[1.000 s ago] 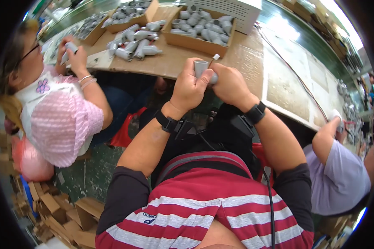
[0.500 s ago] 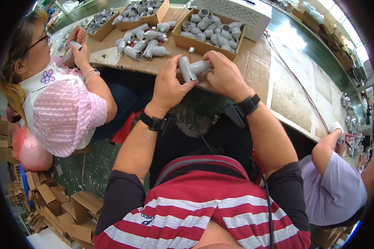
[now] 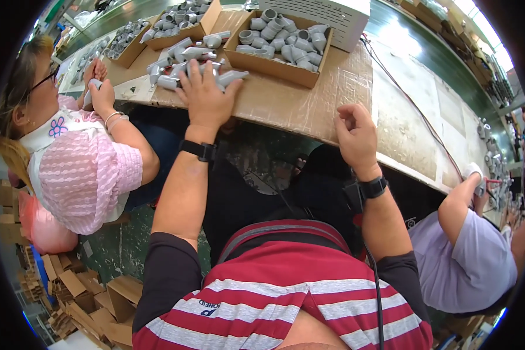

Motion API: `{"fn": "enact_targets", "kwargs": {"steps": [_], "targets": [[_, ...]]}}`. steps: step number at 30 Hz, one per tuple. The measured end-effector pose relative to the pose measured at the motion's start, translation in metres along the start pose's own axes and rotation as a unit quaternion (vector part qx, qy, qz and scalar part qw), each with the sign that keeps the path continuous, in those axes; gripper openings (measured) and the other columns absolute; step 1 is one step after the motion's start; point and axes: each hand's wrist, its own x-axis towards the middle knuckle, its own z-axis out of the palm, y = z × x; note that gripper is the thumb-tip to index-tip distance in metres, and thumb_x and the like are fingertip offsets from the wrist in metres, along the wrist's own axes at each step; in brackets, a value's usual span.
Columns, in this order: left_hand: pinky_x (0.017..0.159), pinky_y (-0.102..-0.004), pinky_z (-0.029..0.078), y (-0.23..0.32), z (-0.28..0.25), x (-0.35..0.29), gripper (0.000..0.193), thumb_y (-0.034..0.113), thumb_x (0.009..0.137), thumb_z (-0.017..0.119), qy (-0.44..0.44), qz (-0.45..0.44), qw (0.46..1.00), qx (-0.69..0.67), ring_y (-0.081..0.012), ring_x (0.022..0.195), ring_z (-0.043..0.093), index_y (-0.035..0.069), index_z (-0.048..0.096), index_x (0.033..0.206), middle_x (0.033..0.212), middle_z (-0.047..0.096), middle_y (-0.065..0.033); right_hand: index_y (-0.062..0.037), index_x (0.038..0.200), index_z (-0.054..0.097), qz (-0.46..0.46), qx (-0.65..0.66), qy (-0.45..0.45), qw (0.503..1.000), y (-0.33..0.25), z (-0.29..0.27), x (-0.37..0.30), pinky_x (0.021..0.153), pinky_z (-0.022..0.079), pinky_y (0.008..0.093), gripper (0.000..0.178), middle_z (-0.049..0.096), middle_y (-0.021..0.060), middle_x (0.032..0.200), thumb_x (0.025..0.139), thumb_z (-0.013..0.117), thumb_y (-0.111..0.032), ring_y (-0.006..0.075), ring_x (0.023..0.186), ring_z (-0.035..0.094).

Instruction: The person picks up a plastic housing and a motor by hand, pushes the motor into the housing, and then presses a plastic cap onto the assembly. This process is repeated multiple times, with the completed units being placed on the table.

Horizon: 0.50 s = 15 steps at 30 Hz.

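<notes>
My left hand is open, its fingers spread over the near side of a loose pile of grey plastic pieces. Some of these are tube-shaped with bulbous ends, and a few show bits of red. The fingers touch or cover several pieces, so what lies under them is hidden. One tapered grey piece lies just beyond my left thumb. My right hand hovers by the table's front edge with its fingers curled in, and nothing shows in it.
A cardboard box of grey elbow-like fittings sits behind the pile. Further left are two more boxes, one with fittings, one with smaller parts. A co-worker's hand holds a grey piece at left. Cables cross the table at right.
Both hands held a grey tube-shaped piece and a bulbous one together. They have parted: the left moved left onto the pile, the right moved right and down, and neither visibly holds that piece.
</notes>
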Motion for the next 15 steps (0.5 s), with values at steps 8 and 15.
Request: {"fn": "enact_targets", "kwargs": {"steps": [8, 15], "targets": [[0.109, -0.08, 0.018, -0.004, 0.003, 0.033, 0.08, 0.06, 0.085, 0.072, -0.082, -0.049, 0.993, 0.074, -0.0523, 0.148, 0.025, 0.012, 0.053, 0.147, 0.162, 0.034, -0.0211, 0.0003, 0.096, 0.066, -0.028, 0.025, 0.006, 0.999, 0.001, -0.005, 0.008, 0.062, 0.045, 0.0254, 0.01, 0.056, 0.0061, 0.085, 0.087, 0.068, 0.001, 0.0124, 0.066, 0.051], [0.114, -0.0664, 0.028, 0.017, 0.006, 0.024, 0.065, 0.045, 0.087, 0.075, 0.068, 0.052, 0.995, -0.06, -0.0468, 0.141, 0.04, 0.007, 0.059, 0.136, 0.151, 0.049, -0.0207, 0.0003, 0.094, 0.065, -0.02, 0.027, 0.006, 0.999, -0.002, -0.011, 0.009, 0.06, 0.044, 0.0265, 0.008, 0.056, 0.0066, 0.085, 0.087, 0.068, 0.001, 0.0131, 0.063, 0.05]]}}
